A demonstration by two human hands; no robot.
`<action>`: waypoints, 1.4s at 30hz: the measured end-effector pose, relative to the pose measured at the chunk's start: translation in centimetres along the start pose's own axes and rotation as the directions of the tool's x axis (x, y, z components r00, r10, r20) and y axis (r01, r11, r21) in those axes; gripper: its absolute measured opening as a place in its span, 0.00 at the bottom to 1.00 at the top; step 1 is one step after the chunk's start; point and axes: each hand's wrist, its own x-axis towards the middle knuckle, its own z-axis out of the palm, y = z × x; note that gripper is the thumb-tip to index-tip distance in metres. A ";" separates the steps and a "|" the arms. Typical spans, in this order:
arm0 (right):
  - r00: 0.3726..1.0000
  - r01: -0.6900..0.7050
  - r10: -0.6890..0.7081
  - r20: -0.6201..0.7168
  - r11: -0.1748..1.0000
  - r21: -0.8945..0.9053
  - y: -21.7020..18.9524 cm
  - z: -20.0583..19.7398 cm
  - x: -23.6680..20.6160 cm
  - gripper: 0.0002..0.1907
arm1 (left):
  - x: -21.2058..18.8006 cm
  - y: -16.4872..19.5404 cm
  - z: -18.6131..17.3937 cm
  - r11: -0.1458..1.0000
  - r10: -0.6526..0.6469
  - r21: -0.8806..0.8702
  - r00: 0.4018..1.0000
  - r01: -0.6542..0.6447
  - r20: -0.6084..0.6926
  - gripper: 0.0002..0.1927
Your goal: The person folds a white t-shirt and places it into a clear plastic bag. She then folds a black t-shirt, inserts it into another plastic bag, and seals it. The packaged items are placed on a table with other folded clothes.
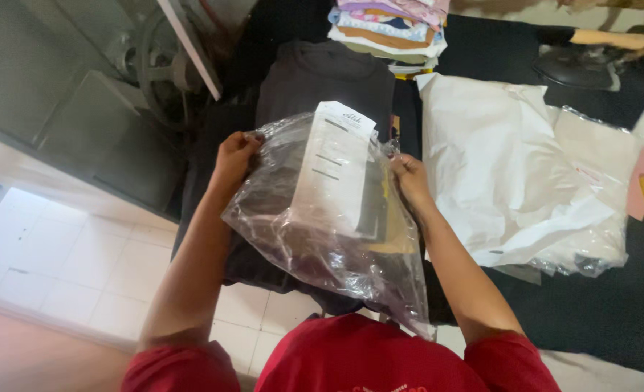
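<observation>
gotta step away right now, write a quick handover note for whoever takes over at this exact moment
Left hand: grips the top left edge of the clear plastic bag.
Right hand: grips the bag's top right edge.
Bag: held up over the dark garment lying on the black table. It holds a white paper sheet and something dark.
Nearby: white plastic mailers to the right, a stack of folded cloth at the far end.
Done: paper and dark item are in the bag.
Left: cannot tell whether the bag's mouth is sealed; the mailers lie unused.
</observation>
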 end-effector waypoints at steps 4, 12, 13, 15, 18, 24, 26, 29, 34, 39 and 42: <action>0.995 -0.020 0.032 -0.095 0.992 0.124 -2.6 -2.7 0.3 0.07 | 0.6 3.4 -1.1 0.979 0.186 0.085 0.982 -0.183 -0.024 0.03; 0.980 0.165 -0.097 -0.176 0.886 0.434 -10.9 -15.7 -1.9 0.08 | 2.0 10.5 4.7 0.914 0.190 -0.406 0.870 0.012 0.455 0.04; 0.984 0.140 -0.079 -0.157 0.893 0.428 -12.4 -18.1 -2.4 0.07 | 2.3 11.2 5.9 0.896 0.206 -0.440 0.828 0.054 0.521 0.06; 0.983 0.182 -0.134 -0.125 0.630 0.755 -14.9 -22.1 -3.9 0.10 | 3.2 12.1 9.0 0.810 0.146 -0.530 0.787 0.253 0.599 0.11; 0.976 0.204 -0.211 -0.052 0.811 0.548 -16.1 -25.1 -9.5 0.41 | 5.4 11.9 14.3 0.927 0.317 -0.373 0.612 -0.039 0.724 0.14; 0.909 0.371 -0.394 0.138 0.914 0.166 -16.3 -23.9 -18.1 0.42 | 6.6 10.4 18.8 0.876 0.434 -0.476 0.551 -0.075 0.713 0.25; 0.978 0.203 -0.206 0.034 0.975 0.086 -15.0 -22.3 -18.7 0.29 | 5.6 10.3 19.7 0.882 0.466 -0.439 0.455 -0.170 0.759 0.30; 0.982 0.130 -0.084 -0.171 0.952 0.278 -13.4 -22.1 -18.6 0.11 | 3.7 11.1 21.5 0.918 0.251 -0.375 0.537 0.133 0.805 0.38; 0.897 0.234 -0.035 -0.442 0.884 0.404 -14.0 -27.7 -20.2 0.07 | 0.1 13.5 21.7 0.884 0.027 -0.147 0.265 0.444 0.964 0.45; 0.898 0.256 -0.072 -0.434 0.888 0.383 -15.1 -32.1 -21.0 0.14 | -5.1 10.4 25.2 0.999 -0.045 0.035 0.548 0.029 0.835 0.52; 0.813 0.347 -0.246 -0.529 0.932 0.101 -16.4 -34.8 -21.0 0.21 | -5.0 10.0 26.3 0.991 0.048 -0.116 0.626 0.069 0.779 0.46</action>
